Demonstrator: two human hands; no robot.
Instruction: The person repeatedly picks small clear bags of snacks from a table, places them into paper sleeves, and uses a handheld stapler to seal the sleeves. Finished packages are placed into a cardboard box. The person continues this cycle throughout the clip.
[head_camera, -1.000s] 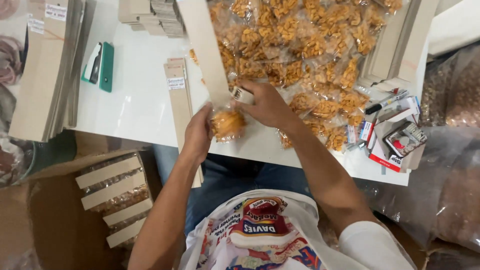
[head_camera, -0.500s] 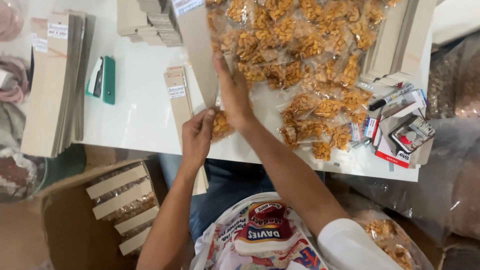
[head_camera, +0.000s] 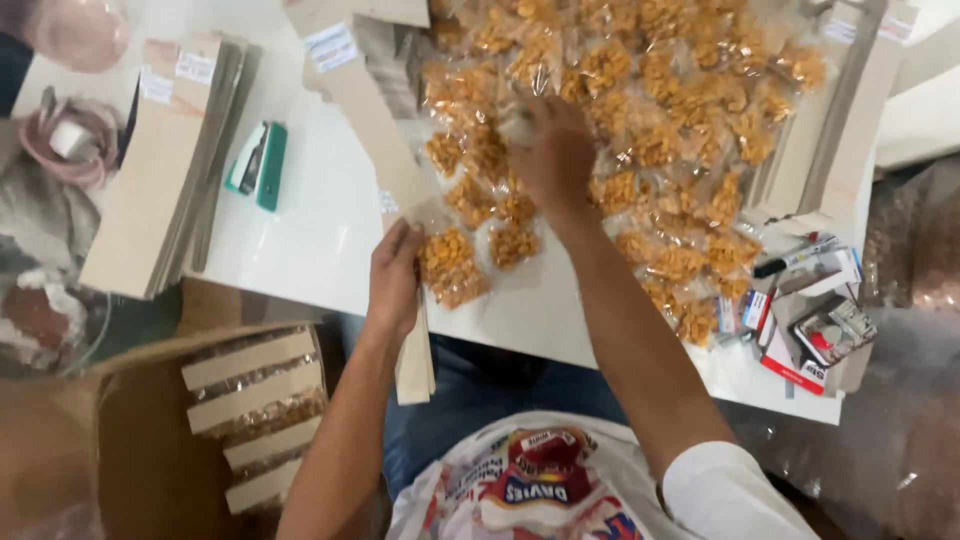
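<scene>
Small clear plastic packet of orange-brown fried snack (head_camera: 452, 266) sits at the near edge of the white table (head_camera: 310, 230), w/ the left hand (head_camera: 395, 280) lying flat against its left side, fingers together and loosely extended, steadying it rather than gripping. A long beige cardboard strip (head_camera: 375, 130) runs diagonally from the far side down under that hand, so packet and strip line up, prob. to be joined as header card and bag.

Head view only: right hand (head_camera: 555, 160) is stretched out over the big heap of identical clear snack packets (head_camera: 680, 120) in the table's middle, fingers curled down onto one; can't tell if it's actually pinched.

Supplies are ranged round the edge, within reach. Stack of beige cardboard strips (head_camera: 150, 170) on the left, green stapler (head_camera: 258, 165) just beside it, black marker pen (head_camera: 800, 258) and small printed boxes (head_camera: 800, 330) at right. Brown cardboard carton (head_camera: 120, 450) below the table edge, left of the knees, holds finished carded packs (head_camera: 255, 410) lying in a row.
</scene>
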